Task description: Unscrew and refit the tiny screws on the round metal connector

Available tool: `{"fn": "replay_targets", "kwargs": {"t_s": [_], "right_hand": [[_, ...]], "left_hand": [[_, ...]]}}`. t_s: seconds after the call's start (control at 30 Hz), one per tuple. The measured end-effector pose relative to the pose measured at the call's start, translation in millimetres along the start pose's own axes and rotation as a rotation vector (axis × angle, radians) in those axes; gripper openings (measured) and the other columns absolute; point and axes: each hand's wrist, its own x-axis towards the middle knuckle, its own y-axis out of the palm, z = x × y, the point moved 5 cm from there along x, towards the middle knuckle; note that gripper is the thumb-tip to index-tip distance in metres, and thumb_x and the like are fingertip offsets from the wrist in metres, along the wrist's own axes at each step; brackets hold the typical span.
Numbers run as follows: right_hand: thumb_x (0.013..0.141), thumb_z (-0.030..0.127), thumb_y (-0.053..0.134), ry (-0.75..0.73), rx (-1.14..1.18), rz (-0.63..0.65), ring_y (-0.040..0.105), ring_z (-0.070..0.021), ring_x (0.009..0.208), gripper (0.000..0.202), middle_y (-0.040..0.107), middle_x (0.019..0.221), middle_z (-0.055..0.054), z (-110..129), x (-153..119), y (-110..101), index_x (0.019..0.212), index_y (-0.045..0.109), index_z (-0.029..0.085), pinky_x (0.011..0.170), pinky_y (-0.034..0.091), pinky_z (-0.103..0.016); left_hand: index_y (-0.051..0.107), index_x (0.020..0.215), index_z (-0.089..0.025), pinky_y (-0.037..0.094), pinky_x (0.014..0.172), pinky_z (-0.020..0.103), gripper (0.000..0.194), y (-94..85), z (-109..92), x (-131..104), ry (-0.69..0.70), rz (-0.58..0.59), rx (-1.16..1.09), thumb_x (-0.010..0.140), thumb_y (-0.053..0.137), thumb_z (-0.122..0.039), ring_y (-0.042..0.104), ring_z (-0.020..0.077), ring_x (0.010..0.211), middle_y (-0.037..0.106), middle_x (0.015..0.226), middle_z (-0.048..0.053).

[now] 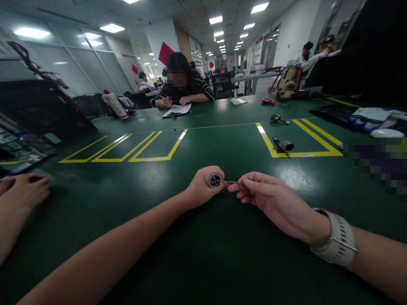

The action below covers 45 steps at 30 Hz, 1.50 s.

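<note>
My left hand (204, 186) is wrapped round a round metal part (214, 181), whose open, hollow end faces me. Between the thumb and fingers of my right hand (270, 197) is a thin metal rod (231, 182); its far end reaches the rim of the round part, and its exact tip is too small to tell. Further back on the green table (222, 144), a metal socket-like part (284, 145) lies inside the right yellow outline. Behind it rests a smaller metal part (280, 119).
A red-handled screwdriver (269, 101) and a paper pad (238, 101) lie towards the back. Across the table a person writes on a clipboard (177, 111). Another person's hand (28, 192) rests at the left edge. White-blue gloves (375, 118) lie at the right.
</note>
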Motion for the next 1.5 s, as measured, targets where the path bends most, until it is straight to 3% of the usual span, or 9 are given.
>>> {"fn": "replay_targets", "kwargs": {"t_s": [0.17, 0.27, 0.47, 0.57, 0.73, 0.97, 1.3, 1.5], "right_hand": [[0.084, 0.028, 0.058, -0.186, -0.412, -0.021, 0.059, -0.0174, 0.087, 0.011, 0.068, 0.094, -0.004, 9, -7, 3, 0.087, 0.066, 0.021, 0.079, 0.044, -0.035], [0.085, 0.027, 0.056, -0.204, -0.52, 0.007, 0.059, -0.0177, 0.087, 0.012, 0.068, 0.096, -0.004, 9, -8, 5, 0.09, 0.066, 0.021, 0.08, 0.043, -0.036], [0.083, 0.022, 0.059, -0.045, -0.105, 0.027, 0.059, -0.0133, 0.08, 0.007, 0.069, 0.091, -0.004, 4, 2, 0, 0.084, 0.064, 0.018, 0.077, 0.044, -0.03], [0.082, 0.02, 0.06, -0.01, -0.024, 0.038, 0.059, -0.0122, 0.078, 0.006, 0.07, 0.089, -0.004, 4, 4, -2, 0.081, 0.065, 0.017, 0.076, 0.043, -0.029], [0.082, 0.02, 0.06, -0.017, -0.049, 0.035, 0.059, -0.0123, 0.077, 0.007, 0.07, 0.086, -0.004, 4, 3, -4, 0.079, 0.065, 0.016, 0.076, 0.043, -0.029], [0.083, 0.027, 0.06, -0.144, -0.315, 0.054, 0.059, -0.0163, 0.085, 0.01, 0.068, 0.091, -0.004, 9, -1, 0, 0.084, 0.066, 0.019, 0.078, 0.043, -0.033], [0.084, 0.024, 0.058, -0.042, -0.128, 0.055, 0.059, -0.0161, 0.085, 0.013, 0.068, 0.088, -0.005, 5, 4, -4, 0.081, 0.068, 0.017, 0.084, 0.04, -0.034], [0.083, 0.023, 0.057, -0.012, -0.076, 0.052, 0.059, -0.0165, 0.083, 0.014, 0.07, 0.087, -0.006, 5, 5, -8, 0.078, 0.068, 0.017, 0.082, 0.041, -0.034]], "left_hand": [[0.048, 0.063, -0.016, 0.035, 0.055, 0.022, 0.014, -0.5, -4, 0, 0.049, -0.01, 0.057, 0.074, 0.057, -0.017, 0.044, 0.0089, 0.058, 0.048, 0.062, -0.003], [0.048, 0.063, -0.016, 0.035, 0.055, 0.022, 0.014, -1.2, -4, -1, 0.054, -0.019, 0.108, 0.074, 0.057, -0.016, 0.044, 0.0092, 0.058, 0.048, 0.062, -0.003], [0.048, 0.064, -0.016, 0.035, 0.055, 0.022, 0.016, -2.0, -4, -1, 0.036, -0.011, 0.167, 0.075, 0.058, -0.021, 0.045, 0.01, 0.059, 0.048, 0.063, -0.003], [0.048, 0.063, -0.016, 0.035, 0.056, 0.023, 0.017, -1.9, -5, -1, 0.041, -0.012, 0.148, 0.076, 0.058, -0.022, 0.045, 0.0101, 0.059, 0.048, 0.063, -0.003], [0.049, 0.065, -0.016, 0.036, 0.056, 0.023, 0.016, -0.3, -4, -2, 0.036, 0.006, 0.12, 0.076, 0.059, -0.023, 0.045, 0.01, 0.059, 0.048, 0.063, -0.003], [0.048, 0.065, -0.016, 0.035, 0.061, 0.024, 0.014, 1.5, -4, -2, 0.088, 0.045, 0.266, 0.076, 0.057, -0.016, 0.046, 0.0102, 0.061, 0.048, 0.063, -0.004], [0.049, 0.066, -0.017, 0.036, 0.062, 0.025, 0.015, 2.8, -4, -3, 0.086, 0.085, 0.319, 0.078, 0.055, -0.021, 0.047, 0.0109, 0.061, 0.051, 0.065, -0.003], [0.049, 0.066, -0.017, 0.036, 0.058, 0.024, 0.016, 1.8, -3, -4, 0.024, 0.08, 0.225, 0.078, 0.057, -0.023, 0.046, 0.0105, 0.06, 0.049, 0.064, -0.003]]}}
